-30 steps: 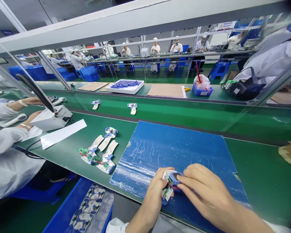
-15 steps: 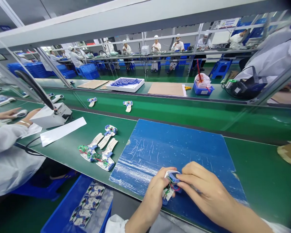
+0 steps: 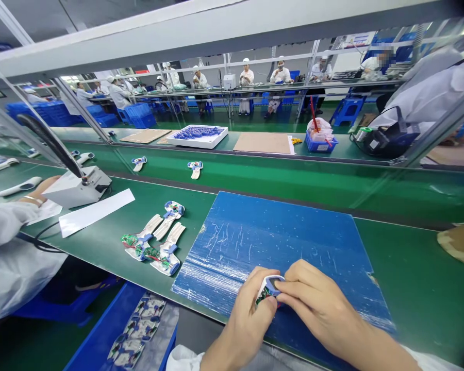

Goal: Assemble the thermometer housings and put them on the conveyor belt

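Both my hands grip one small white and blue device part (image 3: 268, 288) with coloured wires, near the front edge of a scratched blue mat (image 3: 278, 242). My left hand (image 3: 251, 314) is closed round the part's lower end. My right hand (image 3: 317, 304) pinches its blue top from the right. Three similar white parts (image 3: 156, 239) with blue ends and green boards lie on the green bench left of the mat.
A blue bin (image 3: 131, 335) holding more parts sits below the bench front. A co-worker's white sleeve (image 3: 7, 242) is at the left, beside a grey machine (image 3: 77, 185) and a white sheet (image 3: 96, 211). Two parts (image 3: 166, 166) lie on the green belt behind. A white tray (image 3: 199, 135) and other workers are farther back.
My hands have closed tighter round the part, so less of it shows. The two parts on the belt have moved left. The co-worker's hand has drawn back.
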Demonstrator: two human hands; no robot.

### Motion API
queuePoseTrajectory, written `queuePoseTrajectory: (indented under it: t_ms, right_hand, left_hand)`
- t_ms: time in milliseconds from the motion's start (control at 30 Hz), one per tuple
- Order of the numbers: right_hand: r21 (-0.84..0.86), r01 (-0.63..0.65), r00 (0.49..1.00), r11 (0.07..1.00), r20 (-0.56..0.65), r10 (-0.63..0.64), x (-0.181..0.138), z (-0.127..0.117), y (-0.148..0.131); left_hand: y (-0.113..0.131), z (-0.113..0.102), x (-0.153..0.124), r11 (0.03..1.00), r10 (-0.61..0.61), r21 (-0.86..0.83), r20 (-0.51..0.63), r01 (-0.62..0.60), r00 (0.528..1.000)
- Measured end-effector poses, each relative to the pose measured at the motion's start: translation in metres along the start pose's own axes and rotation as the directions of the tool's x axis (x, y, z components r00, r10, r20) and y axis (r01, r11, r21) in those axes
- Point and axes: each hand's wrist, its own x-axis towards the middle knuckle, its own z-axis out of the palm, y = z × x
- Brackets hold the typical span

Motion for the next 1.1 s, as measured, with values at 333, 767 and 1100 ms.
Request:
queuePoseTrajectory:
  t_ms: [333, 767, 1100]
  right_hand:
    - [0.084, -0.082, 0.996, 0.993, -0.015, 0.084, 0.011, 0.006, -0.002]
    - [0.050, -0.213, 0.972, 0.976, 0.111, 0.207, 0.003, -0.012, 0.005]
    - [0.065, -0.125, 0.970, 0.990, 0.217, 0.109, 0.027, -0.021, -0.012]
  left_hand:
    - [-0.009, -0.005, 0.008, 0.995, 0.087, -0.032, -0.075, -0.089, 0.993]
    - [-0.005, -0.020, 0.004, 0.988, 0.150, 0.050, -0.130, -0.145, 0.980]
    - [0.008, -0.013, 0.002, 0.984, 0.122, 0.128, 0.005, -0.121, 0.993]
